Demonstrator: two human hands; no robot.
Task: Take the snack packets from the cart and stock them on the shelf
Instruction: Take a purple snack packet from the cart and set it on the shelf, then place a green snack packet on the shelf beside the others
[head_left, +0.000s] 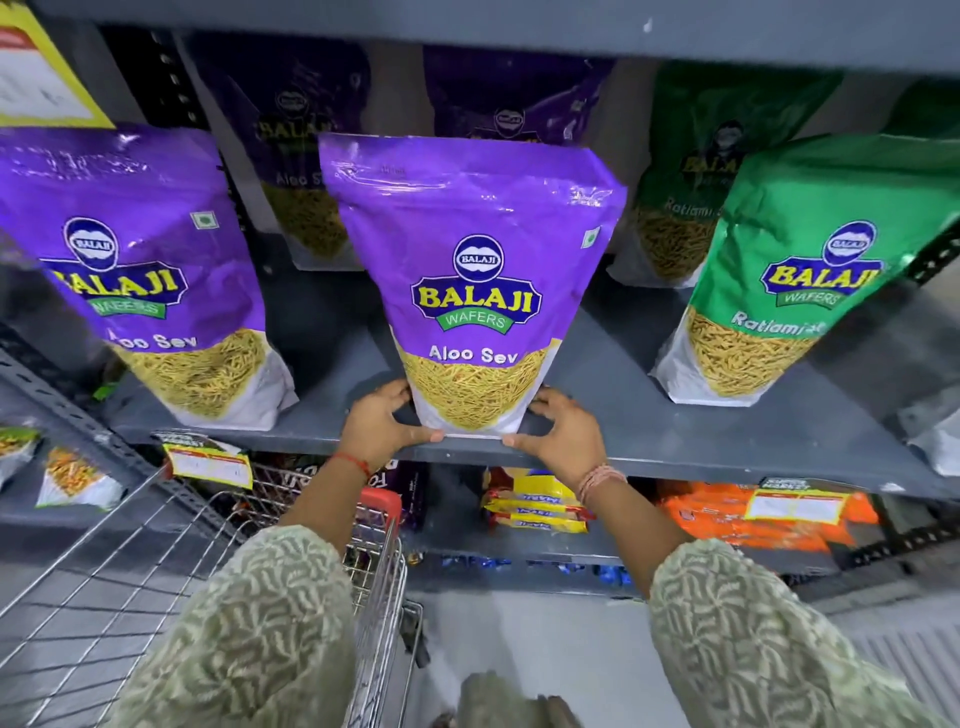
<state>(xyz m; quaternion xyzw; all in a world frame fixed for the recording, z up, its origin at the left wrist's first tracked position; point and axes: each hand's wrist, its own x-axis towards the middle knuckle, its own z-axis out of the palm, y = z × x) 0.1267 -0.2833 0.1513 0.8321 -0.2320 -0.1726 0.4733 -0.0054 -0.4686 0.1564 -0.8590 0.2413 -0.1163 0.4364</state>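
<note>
A purple Aloo Sev packet (475, 249) stands upright at the front of the grey shelf (675, 431), in the middle. My left hand (382, 423) grips its lower left corner and my right hand (558, 431) its lower right corner, thumbs along the bottom seam. Another purple Aloo Sev packet (140, 260) stands to the left, and a green Ratlami packet (789, 270) to the right. More purple packets (301, 156) and a green one (691, 182) stand in the back row. The wire cart (156, 561) is at lower left; I cannot see any packets in it.
A shelf above (519, 26) overhangs the packets. The lower shelf holds yellow packets (535, 506) and orange packets (727, 519). Yellow price tags (208, 460) hang on the shelf edge. Free shelf surface lies between the middle packet and the green one.
</note>
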